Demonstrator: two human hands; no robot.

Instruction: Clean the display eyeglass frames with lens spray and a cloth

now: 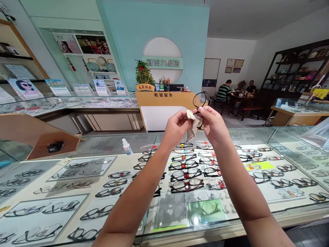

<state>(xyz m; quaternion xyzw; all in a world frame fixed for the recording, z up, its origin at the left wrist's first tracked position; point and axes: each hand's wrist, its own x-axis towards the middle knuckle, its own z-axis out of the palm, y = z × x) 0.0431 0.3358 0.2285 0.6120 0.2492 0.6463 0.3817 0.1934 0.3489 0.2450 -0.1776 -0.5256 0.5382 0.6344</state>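
My left hand (177, 127) is closed on a beige cloth (192, 129), which hangs down from between the fingers. The cloth lies against the lower part of a pair of dark-rimmed eyeglasses (199, 100). With thumb and fingers, my right hand (213, 124) pinches the eyeglasses near the middle of the frame. One lens stands up above the fingers; the other is partly hidden by the cloth and hands. Both hands are raised over the glass display counter (169, 216). A small white spray bottle (126, 146) stands on the counter to the left.
Several rows of eyeglasses (187, 185) lie inside the counter under the glass. Across the aisle is a wooden cashier desk (141, 99) with a plant (144, 73). Two people sit at a table (240, 97) at the back right. Another display case (303, 106) stands at right.
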